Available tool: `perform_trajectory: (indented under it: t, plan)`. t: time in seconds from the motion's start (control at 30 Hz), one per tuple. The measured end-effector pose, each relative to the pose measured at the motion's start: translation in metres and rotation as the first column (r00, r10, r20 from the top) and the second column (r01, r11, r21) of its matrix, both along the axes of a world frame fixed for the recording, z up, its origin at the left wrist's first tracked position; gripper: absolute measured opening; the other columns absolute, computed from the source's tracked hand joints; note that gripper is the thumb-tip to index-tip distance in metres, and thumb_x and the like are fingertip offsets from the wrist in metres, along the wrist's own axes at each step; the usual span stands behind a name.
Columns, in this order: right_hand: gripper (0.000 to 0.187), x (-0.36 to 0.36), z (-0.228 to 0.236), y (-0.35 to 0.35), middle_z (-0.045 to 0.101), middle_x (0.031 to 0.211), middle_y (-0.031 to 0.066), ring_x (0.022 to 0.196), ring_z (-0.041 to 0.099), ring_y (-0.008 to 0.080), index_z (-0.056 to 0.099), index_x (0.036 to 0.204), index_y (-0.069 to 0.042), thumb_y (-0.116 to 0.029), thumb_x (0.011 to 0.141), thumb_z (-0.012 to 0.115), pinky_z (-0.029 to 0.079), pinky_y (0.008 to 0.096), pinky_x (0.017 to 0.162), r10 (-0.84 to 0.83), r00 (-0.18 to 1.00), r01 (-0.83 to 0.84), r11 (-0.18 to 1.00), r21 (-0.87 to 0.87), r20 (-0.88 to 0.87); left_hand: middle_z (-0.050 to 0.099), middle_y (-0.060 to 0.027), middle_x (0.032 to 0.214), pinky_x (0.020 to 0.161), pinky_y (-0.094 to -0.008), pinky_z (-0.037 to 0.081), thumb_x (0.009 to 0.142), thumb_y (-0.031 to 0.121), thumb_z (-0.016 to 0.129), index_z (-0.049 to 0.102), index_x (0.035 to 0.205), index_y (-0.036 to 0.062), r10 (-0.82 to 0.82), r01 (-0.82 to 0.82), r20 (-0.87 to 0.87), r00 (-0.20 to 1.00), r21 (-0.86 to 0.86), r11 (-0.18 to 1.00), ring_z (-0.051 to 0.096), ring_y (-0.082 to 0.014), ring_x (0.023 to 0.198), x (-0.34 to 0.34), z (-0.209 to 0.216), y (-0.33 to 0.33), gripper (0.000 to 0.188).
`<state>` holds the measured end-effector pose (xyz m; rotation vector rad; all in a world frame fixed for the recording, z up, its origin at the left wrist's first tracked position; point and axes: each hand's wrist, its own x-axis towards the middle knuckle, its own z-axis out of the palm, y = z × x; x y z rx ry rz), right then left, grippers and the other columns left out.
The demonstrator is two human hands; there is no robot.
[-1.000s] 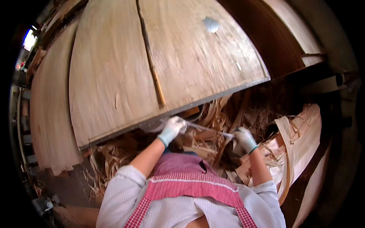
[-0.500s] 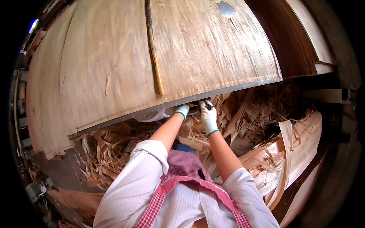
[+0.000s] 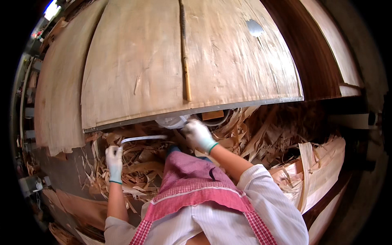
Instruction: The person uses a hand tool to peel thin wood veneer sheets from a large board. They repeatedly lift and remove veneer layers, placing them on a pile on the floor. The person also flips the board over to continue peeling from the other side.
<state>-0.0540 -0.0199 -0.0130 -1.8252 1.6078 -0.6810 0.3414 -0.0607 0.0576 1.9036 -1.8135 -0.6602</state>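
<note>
My left hand (image 3: 114,162), in a white glove with a green cuff, is held out low on the left. Its fingers pinch the end of a narrow white strip (image 3: 143,138), which stretches away toward the right and blurs at its far end. My right hand (image 3: 197,134), gloved the same way, is just below the front edge of the board surface. Its curled fingers are beside a whitish, plastic-looking thing (image 3: 170,121) partly hidden under that edge; motion blur hides whether they grip anything.
Large thin wood veneer sheets (image 3: 139,61) cover the surface ahead, edged by a metal strip (image 3: 196,110). A thin bamboo stick (image 3: 186,77) lies on them, near a grey patch (image 3: 255,28). Veneer scraps (image 3: 143,173) heap below. A yellowish-brown block (image 3: 212,114) shows under the edge.
My hands were together under the front edge. The left has swung out to the lower left with the white strip, while the right has shifted left and nearer. My view has turned slightly.
</note>
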Motion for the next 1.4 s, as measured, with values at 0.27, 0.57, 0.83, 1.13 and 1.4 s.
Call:
perform_trajectory:
  t: [0.27,0.57,0.83,1.13,1.4]
  plan:
    - [0.025,0.119,0.116,-0.041,0.063,0.095,0.0078,0.083,0.058,0.0116,0.054,0.114,0.000,-0.001,0.089,0.055,0.049,0.0271,0.075,-0.014,0.709,-0.222,0.945,0.241,0.705,0.058,-0.0020,0.080,0.066,-0.0234,0.045,0.085,0.003,0.061,0.055,0.091,0.0016,-0.060,0.073,-0.615,0.786,-0.004,0.997,0.052,-0.0070,0.074,-0.110,0.082,-0.011,0.008]
    - [0.006,0.184,0.109,-0.138,0.060,0.077,0.0002,0.064,0.054,0.0069,0.059,0.093,-0.001,-0.006,0.092,0.059,0.045,0.0224,0.058,-0.052,0.823,-0.096,0.968,0.230,0.566,0.063,-0.0023,0.101,0.083,-0.0220,0.047,0.094,0.008,0.057,0.055,0.117,-0.0025,0.010,0.168,-0.930,0.368,0.077,0.983,0.057,-0.0083,0.090,-0.046,0.063,-0.085,0.025]
    - [0.020,0.265,0.135,-0.223,0.063,0.070,0.0038,0.055,0.054,0.0086,0.061,0.088,-0.002,-0.021,0.092,0.062,0.039,0.0217,0.049,-0.165,0.847,-0.092,0.891,0.444,0.505,0.065,-0.0010,0.090,0.074,-0.0233,0.048,0.089,0.008,0.064,0.064,0.101,-0.0019,0.065,-0.022,-0.829,0.556,0.064,0.998,0.058,-0.0071,0.082,0.037,0.034,-0.183,0.016]
    - [0.017,0.283,0.077,-0.311,0.065,0.073,0.0057,0.061,0.058,0.0111,0.062,0.090,0.003,-0.014,0.091,0.062,0.047,0.0265,0.056,-0.173,0.894,-0.043,0.885,0.464,0.414,0.062,-0.0120,0.082,0.068,-0.0365,0.049,0.081,0.013,0.070,0.061,0.087,0.0025,0.001,-0.088,-0.465,0.885,-0.167,0.982,0.060,-0.0251,0.077,0.121,-0.040,-0.329,0.015]
    - [0.019,0.314,0.038,-0.426,0.064,0.069,0.0049,0.057,0.056,0.0126,0.065,0.088,0.001,-0.018,0.087,0.064,0.046,0.0283,0.052,-0.336,0.900,0.164,0.852,0.498,0.278,0.062,-0.0085,0.080,0.074,-0.0427,0.047,0.074,0.015,0.071,0.062,0.072,0.0066,0.070,-0.086,-0.053,0.996,-0.433,0.897,0.060,-0.0278,0.082,0.126,-0.047,-0.476,0.013]
